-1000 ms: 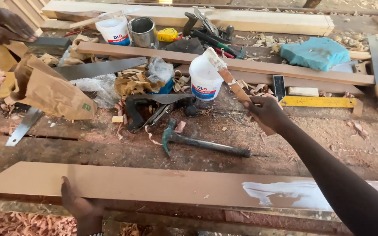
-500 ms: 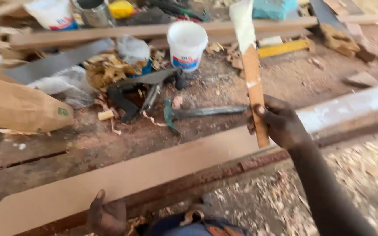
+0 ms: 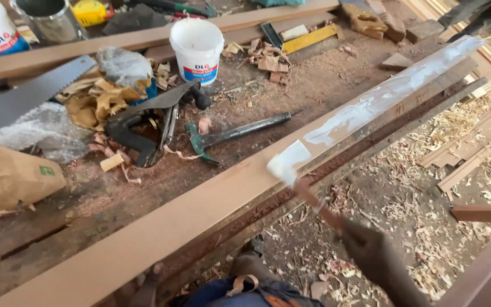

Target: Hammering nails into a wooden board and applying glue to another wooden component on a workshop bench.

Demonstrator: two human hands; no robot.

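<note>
A long brown board (image 3: 200, 210) lies slantwise along the near edge of the workbench. White glue (image 3: 370, 102) coats its far right stretch. My right hand (image 3: 370, 253) grips a wooden stick (image 3: 313, 199) whose flat, glue-covered tip (image 3: 285, 165) rests on the board where the glue ends. My left hand (image 3: 143, 284) shows only in part at the board's near edge, holding it from below. A white glue bucket (image 3: 197, 42) stands open behind the board.
A hammer (image 3: 228, 136), a dark hand plane (image 3: 143, 122), a saw blade (image 3: 24, 99), a brown paper bag (image 3: 7, 176), a metal can (image 3: 46, 17) and a yellow level (image 3: 308, 38) clutter the bench. Shavings and loose planks (image 3: 473, 148) cover the floor at right.
My right hand has lowered the stick from upright and laid its glue-covered tip on the board. The view has swung right along the board.
</note>
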